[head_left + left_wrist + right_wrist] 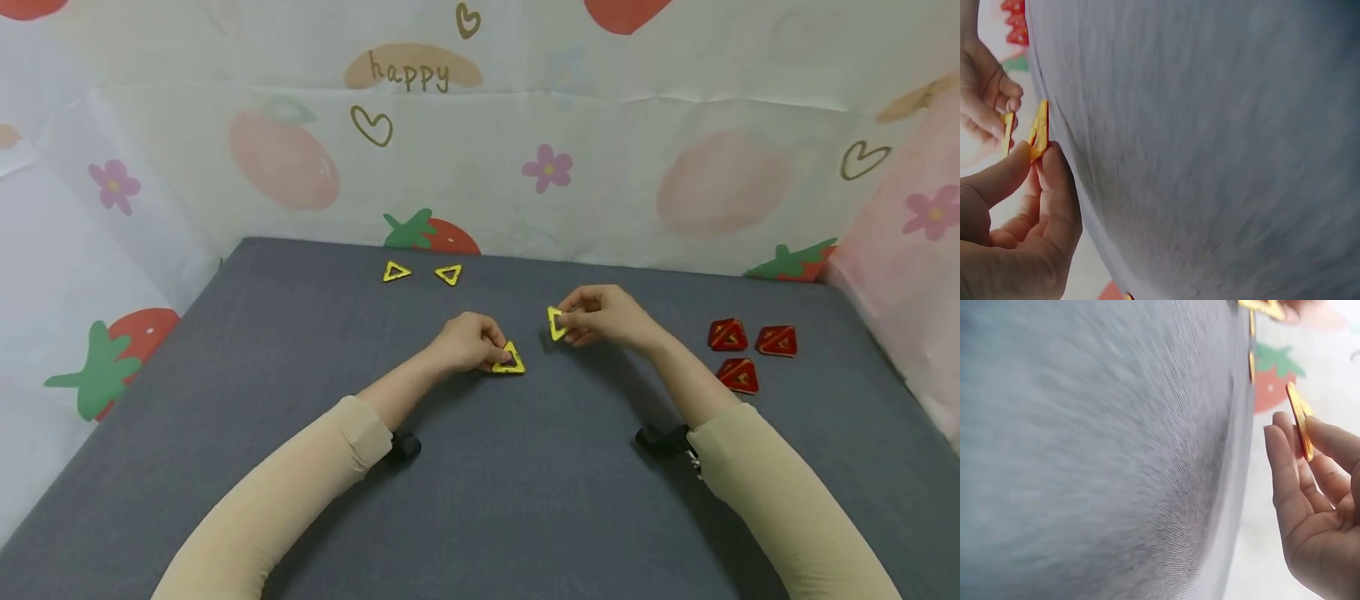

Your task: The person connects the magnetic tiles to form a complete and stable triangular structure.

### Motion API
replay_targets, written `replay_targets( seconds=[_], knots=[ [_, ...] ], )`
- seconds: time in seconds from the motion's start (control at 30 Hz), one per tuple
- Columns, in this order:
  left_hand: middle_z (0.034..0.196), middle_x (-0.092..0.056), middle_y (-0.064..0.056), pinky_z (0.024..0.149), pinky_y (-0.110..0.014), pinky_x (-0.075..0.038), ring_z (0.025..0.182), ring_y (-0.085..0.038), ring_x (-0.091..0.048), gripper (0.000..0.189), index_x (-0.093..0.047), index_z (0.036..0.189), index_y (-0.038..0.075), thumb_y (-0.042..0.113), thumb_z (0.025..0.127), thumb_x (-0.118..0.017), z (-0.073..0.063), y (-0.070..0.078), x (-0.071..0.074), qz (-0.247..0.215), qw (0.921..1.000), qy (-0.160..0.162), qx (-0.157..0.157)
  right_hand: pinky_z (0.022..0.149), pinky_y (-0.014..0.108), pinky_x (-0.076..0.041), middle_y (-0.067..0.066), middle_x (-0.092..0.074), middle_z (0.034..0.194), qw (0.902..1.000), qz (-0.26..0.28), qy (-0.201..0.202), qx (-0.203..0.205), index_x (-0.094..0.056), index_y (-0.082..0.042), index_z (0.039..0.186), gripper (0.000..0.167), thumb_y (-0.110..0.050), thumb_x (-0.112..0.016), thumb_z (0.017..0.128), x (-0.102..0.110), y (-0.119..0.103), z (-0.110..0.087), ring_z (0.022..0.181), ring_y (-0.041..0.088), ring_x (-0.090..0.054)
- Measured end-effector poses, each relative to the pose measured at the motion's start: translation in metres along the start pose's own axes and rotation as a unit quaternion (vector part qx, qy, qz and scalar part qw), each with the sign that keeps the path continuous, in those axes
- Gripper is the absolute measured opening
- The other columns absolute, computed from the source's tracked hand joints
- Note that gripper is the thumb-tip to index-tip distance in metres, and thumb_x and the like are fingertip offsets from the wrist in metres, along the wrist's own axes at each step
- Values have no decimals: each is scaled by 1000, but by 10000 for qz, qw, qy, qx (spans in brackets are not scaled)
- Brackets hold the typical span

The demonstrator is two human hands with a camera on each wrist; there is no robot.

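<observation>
My left hand point(471, 343) pinches a yellow triangular frame point(517, 367) by its left side, between thumb and fingers. In the left wrist view that yellow triangle point(1040, 134) is seen nearly edge-on at the fingertips. To the right and slightly farther back, my right hand point(607, 315) pinches a second yellow triangular frame point(554, 322), held above the cloth with its shadow below. The right wrist view shows this triangle point(1300, 422) tilted between thumb and fingers. A gap separates the two held triangles.
Two more yellow triangles, one point(396, 272) left of the other point(448, 275), lie near the table's back edge. Three red triangular pieces point(727, 335) are grouped at the right. A grey cloth point(480, 500) covers the table; a printed curtain point(480, 167) hangs behind.
</observation>
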State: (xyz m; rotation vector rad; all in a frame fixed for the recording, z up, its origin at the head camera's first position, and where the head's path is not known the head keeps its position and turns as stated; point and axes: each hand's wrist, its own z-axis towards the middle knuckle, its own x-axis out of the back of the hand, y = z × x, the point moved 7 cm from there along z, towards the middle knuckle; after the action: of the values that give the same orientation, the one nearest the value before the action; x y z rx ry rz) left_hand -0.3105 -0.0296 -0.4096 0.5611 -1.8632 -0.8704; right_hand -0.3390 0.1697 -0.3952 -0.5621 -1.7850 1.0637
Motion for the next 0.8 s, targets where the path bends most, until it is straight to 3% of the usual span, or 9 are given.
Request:
replay_targets(
  seconds=[0.2, 0.5, 0.8],
  knots=[
    [88, -76, -11, 64, -26, -57, 66, -13, -69, 12, -69, 94, 4, 12, 87, -75, -10, 3, -17, -230, 9997, -98, -37, 78, 38, -61, 14, -69, 97, 9998, -18, -173, 83, -65, -4, 116, 27, -22, -66, 96, -16, -4, -22, 88, 26, -73],
    [82, -75, -10, 60, -25, -57, 61, -10, -67, 10, -70, 90, 4, 9, 84, -77, -23, 10, -36, -549, 9979, -327, -58, 75, 35, -62, 11, -69, 96, 9996, -48, -256, -103, -68, -5, 112, 23, -20, -67, 94, -29, -1, -42, 84, 22, -73],
    [83, -74, -11, 60, -25, -57, 61, -10, -68, 8, -71, 88, 3, 6, 84, -77, -29, 12, -44, -296, 9985, -389, -230, 73, 34, -62, 14, -71, 97, 9990, -155, -386, -157, -69, -4, 112, 23, -18, -67, 94, -39, 2, -52, 81, 20, -74]
  ],
)
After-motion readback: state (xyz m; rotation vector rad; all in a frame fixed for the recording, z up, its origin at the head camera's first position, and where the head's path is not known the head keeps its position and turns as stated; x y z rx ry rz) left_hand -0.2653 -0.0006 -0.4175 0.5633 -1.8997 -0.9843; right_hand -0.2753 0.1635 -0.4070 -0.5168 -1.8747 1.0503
